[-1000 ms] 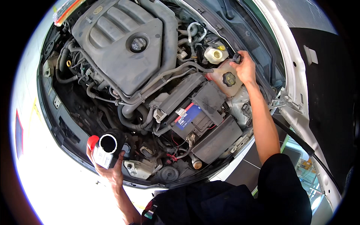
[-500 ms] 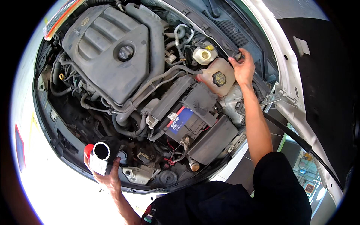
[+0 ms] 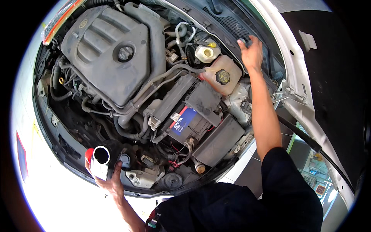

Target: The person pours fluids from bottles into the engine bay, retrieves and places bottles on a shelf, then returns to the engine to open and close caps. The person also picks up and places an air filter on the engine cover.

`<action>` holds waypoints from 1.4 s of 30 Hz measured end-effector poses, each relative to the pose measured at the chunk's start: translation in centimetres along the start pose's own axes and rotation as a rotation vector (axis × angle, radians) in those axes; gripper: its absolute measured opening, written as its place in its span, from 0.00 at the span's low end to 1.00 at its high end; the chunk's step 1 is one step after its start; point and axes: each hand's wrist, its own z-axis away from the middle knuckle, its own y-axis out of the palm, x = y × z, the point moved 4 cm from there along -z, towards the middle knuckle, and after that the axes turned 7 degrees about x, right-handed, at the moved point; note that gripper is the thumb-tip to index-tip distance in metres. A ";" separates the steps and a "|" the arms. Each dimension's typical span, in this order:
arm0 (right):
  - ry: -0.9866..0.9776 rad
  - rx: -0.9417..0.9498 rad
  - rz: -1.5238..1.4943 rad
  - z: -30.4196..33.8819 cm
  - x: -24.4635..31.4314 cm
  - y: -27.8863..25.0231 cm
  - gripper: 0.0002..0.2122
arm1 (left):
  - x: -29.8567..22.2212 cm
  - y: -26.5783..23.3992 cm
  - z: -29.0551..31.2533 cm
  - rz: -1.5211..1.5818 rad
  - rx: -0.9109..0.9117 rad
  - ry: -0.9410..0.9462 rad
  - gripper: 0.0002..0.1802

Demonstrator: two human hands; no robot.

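Observation:
In my left hand (image 3: pixel 110 185), at the front edge of the engine bay, is a container with a round white-rimmed mouth (image 3: pixel 102 155), dark inside, and a red part at its side; its kind is unclear. My right hand (image 3: pixel 252 53) reaches over the cowl at the back right. Between its thumb and fingers a small dark cap (image 3: pixel 242 40) shows, mostly hidden. Left of that hand stands a small cream fluid reservoir (image 3: pixel 207 53) with its round mouth uncovered. Just in front of it sits the pinkish coolant tank (image 3: pixel 221 73), its black cap (image 3: pixel 223 77) on.
A grey engine cover (image 3: pixel 106 54) fills the back left. The battery (image 3: pixel 185 121), with a blue and red label, lies mid-bay beside black boxes. A black prop rod (image 3: pixel 299 133) slants at the right near the raised hood (image 3: pixel 309 77). Hoses run across the bay.
My right hand has moved back with the cap, away from the coolant tank and over the cowl. My left hand stays about where it was, still holding the container.

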 end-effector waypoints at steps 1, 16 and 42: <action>-0.053 0.022 -0.050 1.6 1.9 -0.4 0.33 | -0.1 0.2 0.1 0.036 -0.001 -0.026 0.55; -0.307 0.710 0.356 8.9 3.2 2.8 0.26 | 2.6 -0.6 1.4 0.031 0.001 0.007 0.53; -0.535 0.851 0.493 9.2 6.1 2.5 0.31 | 12.3 -13.5 5.6 -0.095 -0.646 -0.208 0.51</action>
